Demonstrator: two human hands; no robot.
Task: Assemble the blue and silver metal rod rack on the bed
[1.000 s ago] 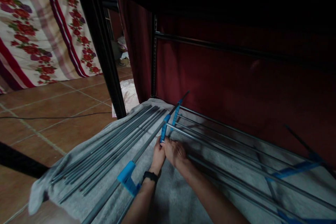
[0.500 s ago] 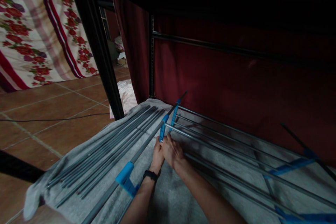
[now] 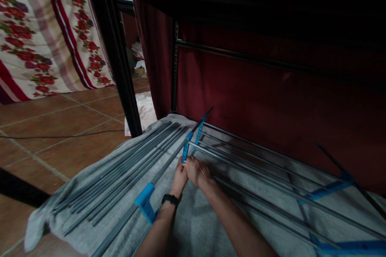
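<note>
Far left of the grip, floral cloth [image 3: 45,36]: hanging; pale ground, red flowers, dark red stripes.
Tiled floor [image 3: 87,118]: brown with pale joints, well left of the grip; a dark cable [image 3: 64,135] lies across it.
Black post [image 3: 122,64]: leaning, left of the grip and beyond it.
Loose rods [image 3: 129,160]: grey, several, laid roughly side by side left of the grip, apart from it, on a grey cloth [image 3: 193,225] that also spreads beneath the hands.
Blue clip [image 3: 145,198]: on the long grey pole [image 3: 169,165], left of the grip and on its near side.
Left hand [image 3: 180,175]: fingers closed on the lower end of the blue bracket; dark band [image 3: 170,199] at the wrist.
Blue bracket [image 3: 185,150]: at the grip itself, reaching from the fingertips up to the pole.
Right hand [image 3: 198,170]: curled, touching the left hand, at the same bracket end; what it pinches is hidden, cannot tell.
Second blue bracket [image 3: 198,134]: just beyond the grip.
Dark red curtain [image 3: 256,100]: beyond the grip, extending right.
Frame rods [image 3: 256,172]: metal, near-parallel, right of the grip.
Blue crosspieces [image 3: 328,191]: two, well right of the grip.
</note>
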